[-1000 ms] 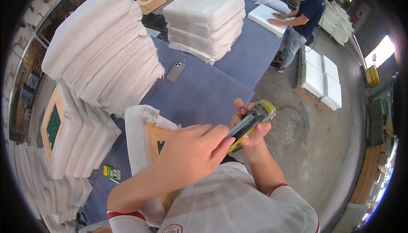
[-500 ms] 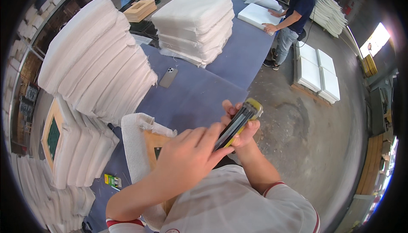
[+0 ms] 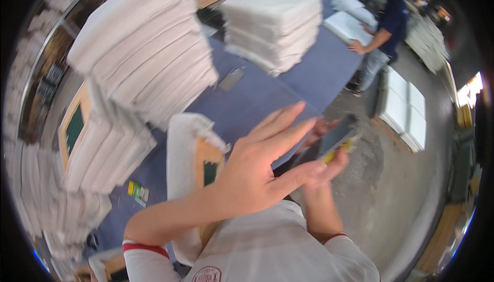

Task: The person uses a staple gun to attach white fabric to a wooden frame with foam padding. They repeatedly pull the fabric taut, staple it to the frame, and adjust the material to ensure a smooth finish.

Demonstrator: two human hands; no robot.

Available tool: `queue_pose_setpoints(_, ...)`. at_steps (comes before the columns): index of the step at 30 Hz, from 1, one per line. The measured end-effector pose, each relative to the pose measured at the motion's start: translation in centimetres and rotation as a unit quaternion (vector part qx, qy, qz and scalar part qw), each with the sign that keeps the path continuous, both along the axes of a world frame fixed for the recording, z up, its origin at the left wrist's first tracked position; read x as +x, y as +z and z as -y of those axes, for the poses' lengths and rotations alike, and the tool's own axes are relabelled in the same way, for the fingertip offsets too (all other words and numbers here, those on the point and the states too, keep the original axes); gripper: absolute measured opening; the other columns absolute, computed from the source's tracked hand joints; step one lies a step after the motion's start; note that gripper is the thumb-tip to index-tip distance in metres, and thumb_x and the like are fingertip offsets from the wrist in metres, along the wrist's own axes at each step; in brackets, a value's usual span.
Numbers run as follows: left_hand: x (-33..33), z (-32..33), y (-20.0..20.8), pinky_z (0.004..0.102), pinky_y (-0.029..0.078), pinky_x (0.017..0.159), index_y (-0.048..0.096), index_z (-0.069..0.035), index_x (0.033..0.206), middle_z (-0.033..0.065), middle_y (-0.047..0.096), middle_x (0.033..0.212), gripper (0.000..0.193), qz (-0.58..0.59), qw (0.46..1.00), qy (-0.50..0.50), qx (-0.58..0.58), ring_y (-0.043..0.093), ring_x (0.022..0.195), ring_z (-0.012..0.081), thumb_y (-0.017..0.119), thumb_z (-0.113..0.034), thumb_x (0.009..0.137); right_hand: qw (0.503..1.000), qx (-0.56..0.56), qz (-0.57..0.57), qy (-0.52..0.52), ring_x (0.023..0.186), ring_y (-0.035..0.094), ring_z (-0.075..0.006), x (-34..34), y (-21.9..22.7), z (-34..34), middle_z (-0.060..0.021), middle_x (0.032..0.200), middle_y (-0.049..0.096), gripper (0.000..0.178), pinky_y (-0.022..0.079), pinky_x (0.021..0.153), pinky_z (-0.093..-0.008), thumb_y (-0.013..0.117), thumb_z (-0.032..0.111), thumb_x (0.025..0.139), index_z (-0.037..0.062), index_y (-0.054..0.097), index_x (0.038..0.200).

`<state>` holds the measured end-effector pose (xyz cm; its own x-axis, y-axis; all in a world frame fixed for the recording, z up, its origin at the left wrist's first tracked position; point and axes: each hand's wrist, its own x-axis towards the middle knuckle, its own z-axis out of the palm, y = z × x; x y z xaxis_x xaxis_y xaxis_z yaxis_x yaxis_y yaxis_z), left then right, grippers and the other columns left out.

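My right hand (image 3: pixel 337 165) grips a black and yellow staple gun (image 3: pixel 329 144), its long magazine turned up and blurred by motion. In front of it, my left hand (image 3: pixel 252 164) is open with the fingers stretched out. The left thumb reaches across toward the gun's near end; whether it touches cannot be told. Beneath my left forearm a white padded cushion (image 3: pixel 184 153) stands on edge against me. Its wooden frame (image 3: pixel 204 150) shows a dark green middle, partly hidden by my arm.
Tall stacks of white padded cushions (image 3: pixel 146 50) stand on the left, with another stack (image 3: pixel 270 22) at the table's back. On the blue table (image 3: pixel 247 102) lie a phone (image 3: pixel 231 80) and a small green-yellow box (image 3: pixel 138 192). A person (image 3: pixel 388 30) handles white foam; white blocks (image 3: pixel 404 107) sit on a pallet.
My left hand has come off the staple gun and its fingers have spread. The gun and right hand have shifted right in view. The whole view has swung, so the surroundings sit further right.
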<state>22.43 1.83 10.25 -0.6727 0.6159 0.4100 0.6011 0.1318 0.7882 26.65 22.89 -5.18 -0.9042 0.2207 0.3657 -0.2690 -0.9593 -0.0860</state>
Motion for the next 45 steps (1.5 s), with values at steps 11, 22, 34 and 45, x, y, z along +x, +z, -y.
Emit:
queue_pose_setpoints(11,6.1,15.4,-4.7,0.0538,0.05,0.124,0.028,-0.005,0.181,0.0269,0.051,0.173,0.11,0.084,0.86,0.41,-0.291,0.058,0.15,0.0525,0.086,-0.014,0.088,0.646,0.583,0.458,-0.182,0.121,0.069,-0.0244,11.0,-15.4,-13.4,-0.0122,0.143,0.069,0.076,0.058,0.103,-0.0427,0.096,0.013,0.089,-0.0012,0.064,0.156)
queue_pose_setpoints(22,-1.5,13.3,-6.8,0.0497,0.046,0.13,0.028,0.002,0.179,0.0298,0.049,0.175,0.111,0.155,0.904,0.306,-0.254,0.053,0.158,0.0498,0.09,-0.029,0.093,0.653,0.754,-0.073,-0.03,0.102,0.078,-0.0316,-2.6,-4.5,8.5,-0.0188,0.118,0.076,0.054,0.061,0.09,-0.0386,0.089,0.016,0.08,0.0032,0.086,0.132)
queue_pose_setpoints(34,11.6,21.7,-14.2,0.0427,0.031,0.137,0.036,0.003,0.18,0.0258,0.045,0.183,0.111,0.401,0.873,0.271,0.066,0.044,0.169,0.0385,0.09,-0.037,0.092,0.637,0.762,-0.112,-0.026,0.095,0.074,-0.0287,-3.2,-4.9,7.5,-0.0184,0.115,0.073,0.053,0.058,0.082,-0.035,0.089,0.024,0.078,-0.0005,0.086,0.126)
queue_pose_setpoints(45,7.5,22.7,-10.2,0.0445,0.054,0.118,0.066,0.003,0.158,0.0259,0.075,0.149,0.065,0.314,0.887,0.337,-0.01,0.074,0.137,0.0389,0.073,-0.034,0.106,0.642,0.744,-0.166,-0.08,0.098,0.073,-0.0331,-2.0,-6.0,10.2,-0.0256,0.125,0.073,0.075,0.06,0.084,-0.0407,0.096,0.019,0.083,-0.0035,0.069,0.15)
